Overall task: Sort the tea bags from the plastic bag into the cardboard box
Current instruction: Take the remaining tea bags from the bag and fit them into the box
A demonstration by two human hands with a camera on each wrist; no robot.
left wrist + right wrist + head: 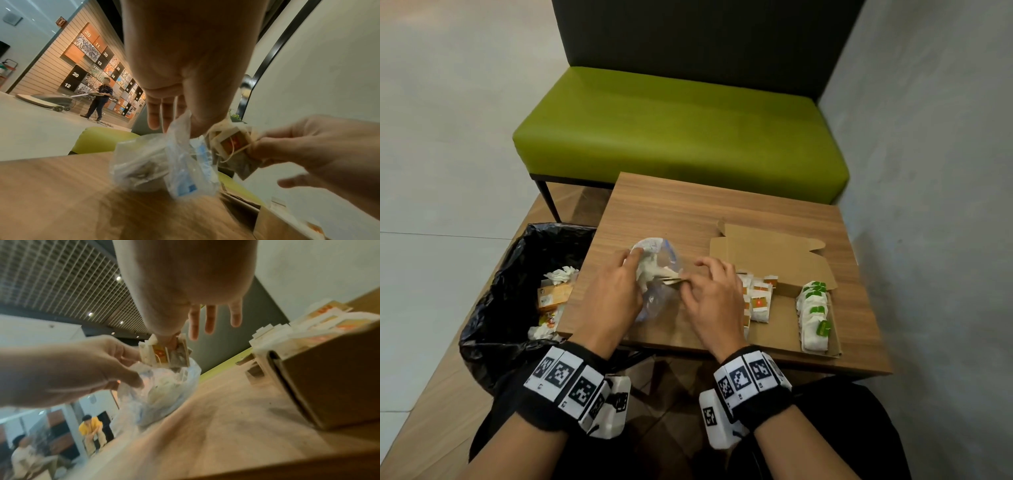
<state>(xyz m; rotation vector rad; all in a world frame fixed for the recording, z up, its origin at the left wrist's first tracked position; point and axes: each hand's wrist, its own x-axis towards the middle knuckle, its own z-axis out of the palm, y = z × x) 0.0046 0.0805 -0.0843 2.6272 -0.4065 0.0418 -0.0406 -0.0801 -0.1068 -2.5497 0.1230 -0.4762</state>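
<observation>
A clear plastic bag (657, 270) with tea bags inside lies on the wooden table (688, 212). My left hand (633, 263) grips the bag's mouth (179, 129). My right hand (686, 282) pinches a small bunch of tea bags (164, 353), one with an orange tag (232, 142), just above the bag's opening. To the right stands the open cardboard box (784, 315). It holds a row of orange-tagged tea bags (758, 301) on its left side and a row of green-tagged tea bags (813, 308) on its right side.
A bin with a black liner (517, 281), holding wrappers and tissues, stands against the table's left edge. A green bench (681, 137) sits behind the table, and a grey wall (928, 205) runs along the right. The box's flaps (767, 246) lie open toward the back.
</observation>
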